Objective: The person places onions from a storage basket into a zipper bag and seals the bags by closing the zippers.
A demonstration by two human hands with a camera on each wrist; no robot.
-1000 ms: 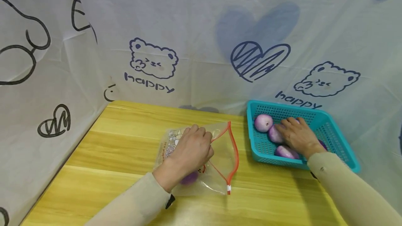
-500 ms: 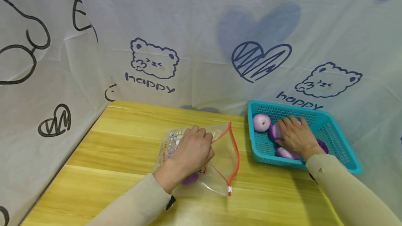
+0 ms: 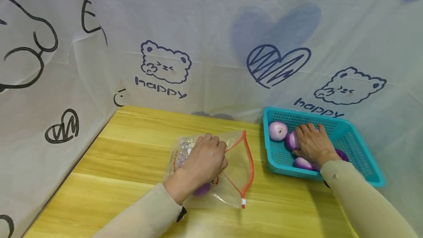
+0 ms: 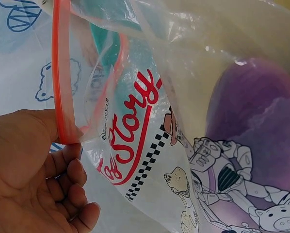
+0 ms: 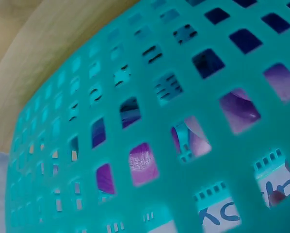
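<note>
My left hand (image 3: 206, 159) pinches the red zip edge of a clear printed zip bag (image 3: 228, 194) between thumb and fingers, which the left wrist view shows closely. The bag's mouth gapes toward the right, and a purple onion (image 4: 256, 116) shows through its plastic. Inside the teal basket (image 3: 363, 157), my right hand (image 3: 314, 142) grips a purple onion (image 3: 292, 140), its fingers over the top and thumb at the near side. A paler onion (image 3: 278, 131) sits to the left, and another (image 3: 304, 163) lies nearer. The right wrist view is mostly blocked by the basket's perforated wall (image 5: 120, 145).
A wooden table (image 3: 132, 139) bears the bag on its middle and the basket at the right back. White cloth (image 3: 211, 28) with bear and heart drawings hangs behind and at the left. A dark purple onion (image 3: 342, 155) lies right of my right wrist.
My right hand has shifted slightly in the basket, and its fingers have closed in round the onion. The left hand keeps its hold on the bag. The whole view has drifted slightly.
</note>
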